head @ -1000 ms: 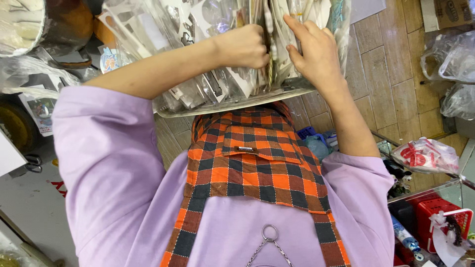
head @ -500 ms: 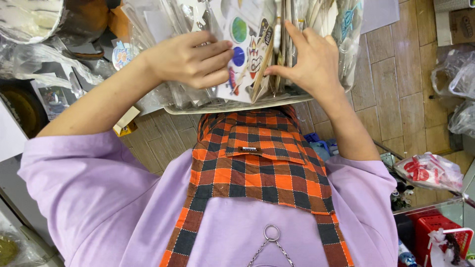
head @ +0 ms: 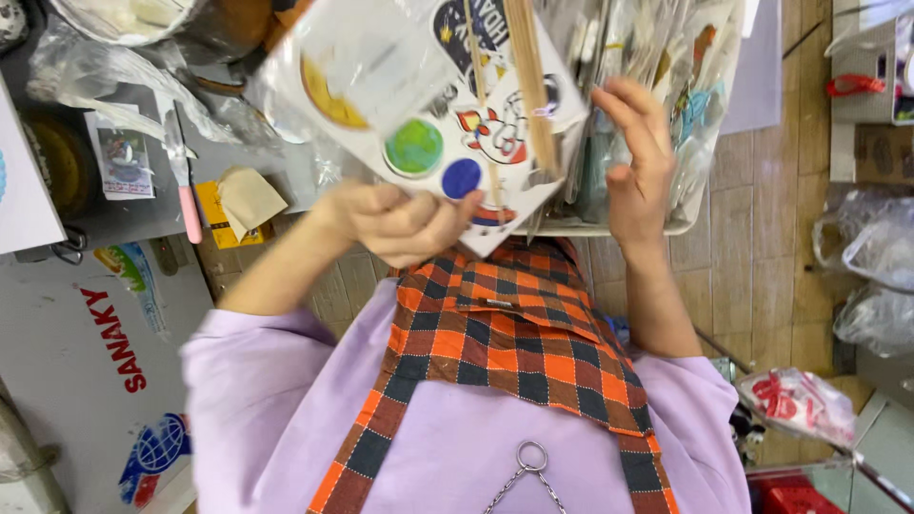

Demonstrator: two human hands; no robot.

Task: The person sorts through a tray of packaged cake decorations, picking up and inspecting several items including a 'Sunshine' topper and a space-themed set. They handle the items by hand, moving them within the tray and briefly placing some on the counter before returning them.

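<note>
Head camera view, looking steeply down the wearer's own chest, over a lilac top and an orange-and-black checked apron (head: pixel 495 333). Both hands are raised in front of the body and apart from each other. The left hand (head: pixel 405 219) is clamped on the lower edge of a clear-wrapped sticker packet (head: pixel 419 105), white with coloured round shapes and cartoon figures, with thin wooden sticks (head: pixel 528 86) lying across its face. The packet sits directly beyond the left hand's knuckles, tilted, its long side running from upper left toward lower right, and the sticks pointing roughly away from the body. The right hand (head: pixel 638 162) is just beside the packet's right edge, fingers spread and pressed into a row of more upright wrapped packets (head: pixel 685 76) standing in a pale tray (head: pixel 609 228). The left hand is the nearer one to the packet; the right holds nothing closed. A grey bench (head: pixel 143 209) with a pink-handled knife (head: pixel 186 190) lies off to the left.
</note>
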